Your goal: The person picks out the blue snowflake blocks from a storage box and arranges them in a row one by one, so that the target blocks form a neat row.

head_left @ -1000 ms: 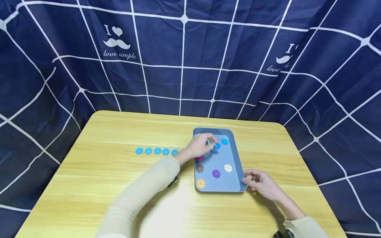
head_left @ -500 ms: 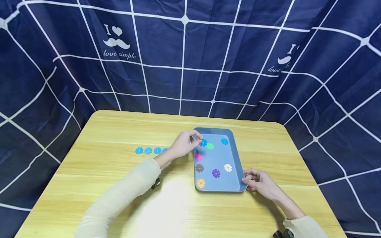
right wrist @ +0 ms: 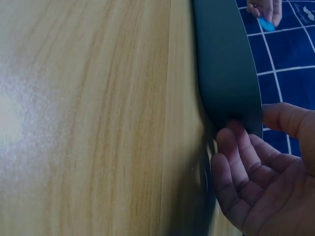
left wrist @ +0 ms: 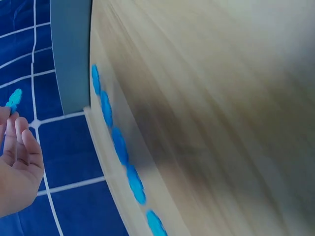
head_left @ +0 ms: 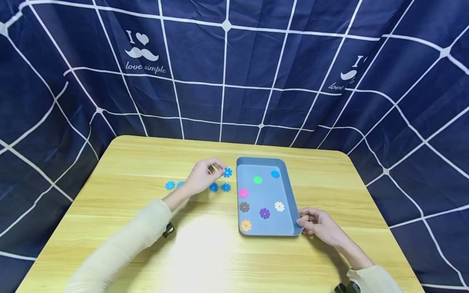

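Left hand (head_left: 201, 178) above the wooden table (head_left: 205, 252), just left of the blue tray (head_left: 289, 203), fingertips pinching a blue flower-shaped disc (head_left: 228, 172) — held clear of the tabletop, near the tray's far-left corner. Same disc seen edge-on in the left wrist view at the fingertips (left wrist: 14, 101), the other fingers loosely curled.

Below that hand, a row of matching blue discs (head_left: 220, 187) flat on the table, running leftward from just beside the tray; two at the right end and one or two at the left end (head_left: 170, 185) in plain sight, the middle ones hidden behind the hand.

Right hand (head_left: 318, 224) at the tray's near-right corner, fingers curled against the outer wall and thumb at the rim — a light grip on the tray, confirmed in the right wrist view (right wrist: 256, 167).

Inside the tray, lying flat and apart from one another: green disc (head_left: 257, 180), another blue disc (head_left: 275, 174), pink disc (head_left: 243, 193), brown disc (head_left: 244, 206), white disc (head_left: 279, 206), purple disc (head_left: 264, 213), yellow-orange disc (head_left: 246, 225).

Behind the table, a navy curtain (head_left: 227, 73) with a white grid and a "love simple" moustache print.
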Available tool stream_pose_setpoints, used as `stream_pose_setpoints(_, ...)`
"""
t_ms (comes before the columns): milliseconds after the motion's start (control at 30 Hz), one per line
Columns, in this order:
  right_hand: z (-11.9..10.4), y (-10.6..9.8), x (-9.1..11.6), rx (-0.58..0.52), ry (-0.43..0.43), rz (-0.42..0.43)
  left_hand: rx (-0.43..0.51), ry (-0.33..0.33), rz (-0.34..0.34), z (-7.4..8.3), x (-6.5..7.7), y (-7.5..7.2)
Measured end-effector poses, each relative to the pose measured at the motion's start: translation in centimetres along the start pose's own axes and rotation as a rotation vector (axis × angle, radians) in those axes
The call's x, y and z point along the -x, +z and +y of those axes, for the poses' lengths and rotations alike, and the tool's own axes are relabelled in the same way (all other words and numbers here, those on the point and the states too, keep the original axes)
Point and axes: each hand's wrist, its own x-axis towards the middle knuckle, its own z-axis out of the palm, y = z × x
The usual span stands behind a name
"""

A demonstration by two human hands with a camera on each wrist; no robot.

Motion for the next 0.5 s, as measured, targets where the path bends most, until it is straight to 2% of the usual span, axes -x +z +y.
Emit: stream_pose_setpoints(500,0.1,0.0,-0.1,0.011,0.004,-0.001,-0.041,-0.115,0.089,-3.5,4.3,-4.7)
